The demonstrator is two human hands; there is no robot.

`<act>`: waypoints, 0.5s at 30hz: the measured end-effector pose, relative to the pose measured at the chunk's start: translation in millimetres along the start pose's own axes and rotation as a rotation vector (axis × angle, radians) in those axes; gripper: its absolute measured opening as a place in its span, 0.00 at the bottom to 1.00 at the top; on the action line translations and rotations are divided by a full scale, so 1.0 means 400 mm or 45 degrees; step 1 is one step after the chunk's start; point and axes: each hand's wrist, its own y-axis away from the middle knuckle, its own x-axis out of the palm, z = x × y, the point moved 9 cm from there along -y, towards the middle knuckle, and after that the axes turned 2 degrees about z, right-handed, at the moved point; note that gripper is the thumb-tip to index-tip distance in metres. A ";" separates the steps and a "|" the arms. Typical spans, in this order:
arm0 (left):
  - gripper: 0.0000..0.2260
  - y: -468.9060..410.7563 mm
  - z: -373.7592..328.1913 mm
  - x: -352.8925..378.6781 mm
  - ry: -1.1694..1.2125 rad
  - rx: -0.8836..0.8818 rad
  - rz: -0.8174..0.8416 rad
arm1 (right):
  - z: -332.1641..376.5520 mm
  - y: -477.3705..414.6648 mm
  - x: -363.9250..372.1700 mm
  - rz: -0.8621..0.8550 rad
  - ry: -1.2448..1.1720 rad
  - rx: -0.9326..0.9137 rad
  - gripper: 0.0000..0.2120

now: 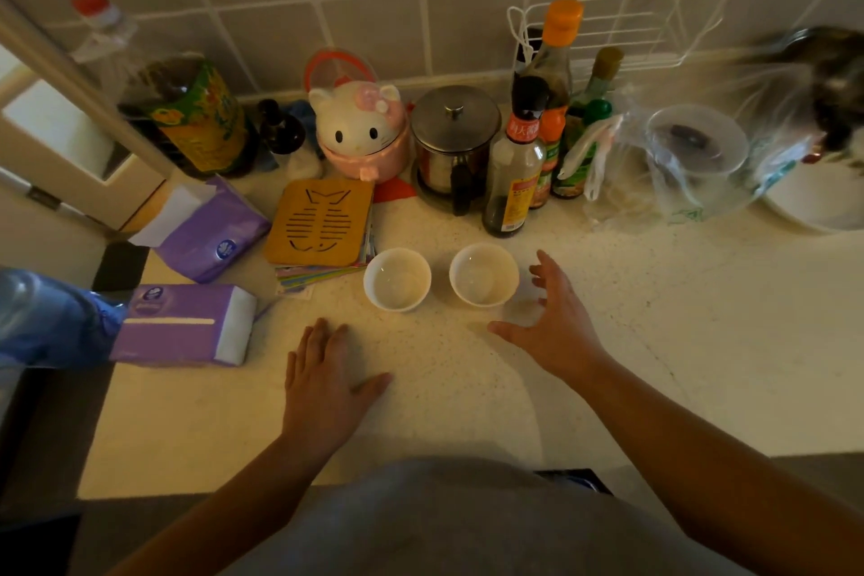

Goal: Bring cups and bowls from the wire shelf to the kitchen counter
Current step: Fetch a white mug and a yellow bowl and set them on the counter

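Two small white bowls stand upright and empty on the pale kitchen counter point(467, 388), side by side: the left bowl point(397, 279) and the right bowl point(484, 275). My left hand point(322, 377) lies flat on the counter just in front of the left bowl, fingers together, holding nothing. My right hand point(554, 318) hovers spread just right of the right bowl, a small gap from its rim, holding nothing. The white wire shelf point(608, 30) hangs on the tiled wall at the back right.
Behind the bowls stand sauce bottles point(514, 164), a steel pot point(453, 140), a cat-shaped pink container point(360, 131), a wooden trivet point(320, 222), and a large oil bottle point(187, 108). Two purple tissue packs point(187, 323) lie at the left. Plastic bags and a clear container point(696, 145) sit at the right.
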 end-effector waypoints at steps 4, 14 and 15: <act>0.21 0.035 -0.036 -0.016 0.102 0.208 0.014 | -0.088 0.132 -0.030 -0.149 -0.069 0.170 0.30; 0.07 0.265 -0.265 0.216 0.271 0.801 0.987 | -0.321 0.651 0.016 -0.514 -0.256 0.597 0.06; 0.06 0.289 -0.277 0.248 0.227 0.810 1.048 | -0.351 0.708 0.028 -0.530 -0.280 0.657 0.06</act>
